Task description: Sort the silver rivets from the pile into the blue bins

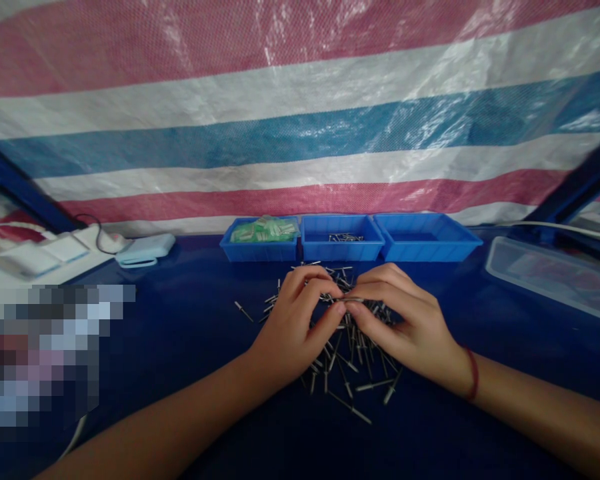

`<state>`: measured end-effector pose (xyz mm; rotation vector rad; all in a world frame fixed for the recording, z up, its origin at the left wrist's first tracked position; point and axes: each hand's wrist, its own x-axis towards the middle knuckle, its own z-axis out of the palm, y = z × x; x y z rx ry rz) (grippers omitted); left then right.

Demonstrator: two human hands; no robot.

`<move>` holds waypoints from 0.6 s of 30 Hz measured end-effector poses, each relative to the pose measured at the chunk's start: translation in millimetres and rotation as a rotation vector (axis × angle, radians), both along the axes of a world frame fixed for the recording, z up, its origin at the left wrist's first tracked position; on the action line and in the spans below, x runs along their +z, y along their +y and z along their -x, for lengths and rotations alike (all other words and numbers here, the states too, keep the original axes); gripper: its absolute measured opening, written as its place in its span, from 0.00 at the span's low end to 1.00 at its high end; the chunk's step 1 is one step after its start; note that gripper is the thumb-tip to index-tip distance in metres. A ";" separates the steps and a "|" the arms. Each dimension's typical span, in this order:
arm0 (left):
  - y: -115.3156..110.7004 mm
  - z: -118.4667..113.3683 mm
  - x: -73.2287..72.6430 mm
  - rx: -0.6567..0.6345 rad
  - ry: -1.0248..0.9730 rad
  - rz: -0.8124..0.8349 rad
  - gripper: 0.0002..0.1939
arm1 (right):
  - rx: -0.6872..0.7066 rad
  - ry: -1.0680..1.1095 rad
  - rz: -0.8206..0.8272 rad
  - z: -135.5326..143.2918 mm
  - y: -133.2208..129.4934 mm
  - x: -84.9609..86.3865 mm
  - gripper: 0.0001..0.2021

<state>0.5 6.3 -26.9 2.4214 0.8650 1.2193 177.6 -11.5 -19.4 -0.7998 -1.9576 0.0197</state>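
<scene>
Rivets, likely light, stiff and slick, should grip best by their thicker ends, the left hand and right hand pinching at least one.

Metal pins partly hidden behind left hand

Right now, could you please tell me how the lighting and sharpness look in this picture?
Head view: pale glare streaks the striped sheet; the dark blue table sinks to near black at the bottom; the metal pins look slightly soft; a blocky patch hides the lower left; the blue posts splay at both sides, probably lens distortion.
</scene>
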 end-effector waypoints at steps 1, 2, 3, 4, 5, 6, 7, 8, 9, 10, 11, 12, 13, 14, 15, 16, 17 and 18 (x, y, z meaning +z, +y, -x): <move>0.3 -0.1 -0.1 0.002 0.000 0.002 0.04 | -0.001 0.000 0.003 0.2 0.1 -0.1 0.06; 0.5 -0.1 -0.2 0.001 -0.002 0.001 0.04 | -0.001 0.000 0.006 0.4 0.3 -0.2 0.06; 0.7 -0.2 -0.3 0.001 -0.004 0.000 0.03 | -0.001 -0.002 0.009 0.6 0.5 -0.3 0.06; 0.9 -0.2 -0.4 0.001 -0.005 0.000 0.03 | -0.002 -0.002 0.011 0.8 0.6 -0.4 0.06; 1.0 -0.2 -0.5 0.001 -0.007 0.002 0.04 | -0.002 -0.002 0.011 1.0 0.6 -0.4 0.07; 0.9 -0.2 -0.4 0.003 -0.010 0.005 0.04 | 0.000 -0.001 0.011 1.1 0.6 -0.5 0.07; 0.8 -0.3 -0.3 0.005 -0.014 0.007 0.05 | 0.001 0.001 0.009 1.1 0.6 -0.5 0.07; 0.6 -0.3 -0.1 0.007 -0.016 0.009 0.05 | 0.003 0.003 0.009 1.1 0.4 -0.4 0.07; 0.4 -0.4 0.1 0.007 -0.016 0.010 0.06 | 0.005 0.005 0.008 0.9 0.3 -0.4 0.08; 0.2 -0.4 0.3 0.007 -0.014 0.008 0.07 | 0.006 0.006 0.009 0.7 0.2 -0.4 0.08; 0.1 -0.5 0.4 0.006 -0.009 0.008 0.07 | 0.008 0.006 0.010 0.5 0.0 -0.3 0.08; -0.1 -0.6 0.5 0.006 -0.005 0.006 0.06 | 0.007 0.005 0.011 0.2 -0.2 -0.4 0.09; -0.1 -0.6 0.4 0.005 -0.002 0.004 0.05 | 0.006 0.003 0.012 -0.1 -0.4 -0.4 0.09; -0.1 -0.6 0.2 0.005 -0.001 0.002 0.05 | 0.006 0.001 0.014 -0.3 -0.6 -0.6 0.09; -0.1 -0.4 -0.1 0.004 -0.001 0.001 0.04 | 0.005 0.000 0.017 -0.5 -0.9 -0.7 0.09; 0.1 -0.2 -0.3 0.004 -0.002 -0.001 0.04 | 0.005 0.002 0.018 -0.5 -1.1 -0.9 0.08; 0.2 0.1 -0.6 0.003 -0.002 -0.002 0.04 | 0.006 0.005 0.019 -0.5 -1.2 -1.0 0.08; 0.4 0.4 -0.8 0.003 -0.003 -0.004 0.04 | 0.009 0.010 0.019 -0.4 -1.3 -1.2 0.08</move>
